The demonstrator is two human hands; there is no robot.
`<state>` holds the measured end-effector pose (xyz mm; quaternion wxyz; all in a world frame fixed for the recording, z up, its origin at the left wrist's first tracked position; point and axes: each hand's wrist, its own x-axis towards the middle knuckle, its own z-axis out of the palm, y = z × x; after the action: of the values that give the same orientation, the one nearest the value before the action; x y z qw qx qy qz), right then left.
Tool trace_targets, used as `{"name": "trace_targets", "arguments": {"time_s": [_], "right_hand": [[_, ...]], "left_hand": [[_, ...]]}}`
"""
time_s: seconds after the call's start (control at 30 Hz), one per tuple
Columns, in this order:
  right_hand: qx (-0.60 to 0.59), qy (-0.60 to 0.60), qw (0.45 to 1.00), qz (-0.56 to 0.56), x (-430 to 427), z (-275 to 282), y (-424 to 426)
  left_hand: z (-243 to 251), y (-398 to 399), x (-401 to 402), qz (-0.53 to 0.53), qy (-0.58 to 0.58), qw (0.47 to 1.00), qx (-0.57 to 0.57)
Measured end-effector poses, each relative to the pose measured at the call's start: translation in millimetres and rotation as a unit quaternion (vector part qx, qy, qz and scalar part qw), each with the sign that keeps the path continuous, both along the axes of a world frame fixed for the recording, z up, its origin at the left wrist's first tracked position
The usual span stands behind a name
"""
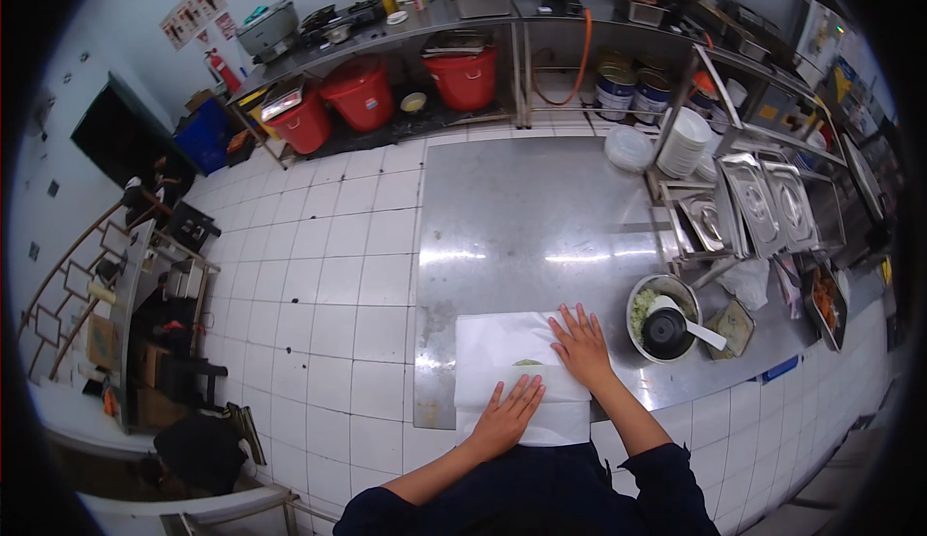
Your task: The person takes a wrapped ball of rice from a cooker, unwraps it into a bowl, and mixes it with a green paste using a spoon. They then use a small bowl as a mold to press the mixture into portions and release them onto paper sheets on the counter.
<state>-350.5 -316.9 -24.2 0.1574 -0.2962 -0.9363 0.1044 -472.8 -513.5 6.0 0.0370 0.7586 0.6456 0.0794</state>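
White paper sheets (500, 333) lie at the near edge of the steel table, and their folded lower part hangs over that edge. A small green mass (527, 363) shows at the paper's middle, partly covered by a fold. My left hand (507, 416) lies flat on the fold, just below the green mass. My right hand (581, 348) rests with spread fingers on the paper's right side. Right of it stands a metal bowl (635, 348) of chopped pale green food (641, 311). A black round object (664, 332) and a white-handled utensil (702, 335) sit in the bowl.
The steel table (507, 210) extends away from me. A rectangular container (731, 327) stands beside the bowl. Metal lids (757, 199) and stacked white plates (684, 141) are on the right rack. Red bins (358, 94) stand under the far counter. A person (199, 456) is at lower left.
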Motion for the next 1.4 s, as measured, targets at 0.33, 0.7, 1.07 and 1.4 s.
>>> {"name": "trace_targets", "arguments": {"time_s": [0.33, 0.7, 1.07, 1.4], "right_hand": [[0.049, 0.061, 0.996, 0.052, 4, -2, 17], [-0.182, -0.002, 0.978, 0.101, 0, 18, 51], [-0.203, 0.031, 0.972, 0.114, -5, 67, 60], [0.098, 0.043, 0.974, 0.2, 57, 58, -14]], "left_hand": [[-44, 76, -79, 0.285, -0.111, 0.947, 0.097], [-43, 87, -101, 0.236, -0.31, 0.913, 0.122], [-1, 65, -134, 0.258, -0.522, 0.81, 0.074], [42, -23, -105, 0.083, -0.363, 0.928, 0.016]]}}
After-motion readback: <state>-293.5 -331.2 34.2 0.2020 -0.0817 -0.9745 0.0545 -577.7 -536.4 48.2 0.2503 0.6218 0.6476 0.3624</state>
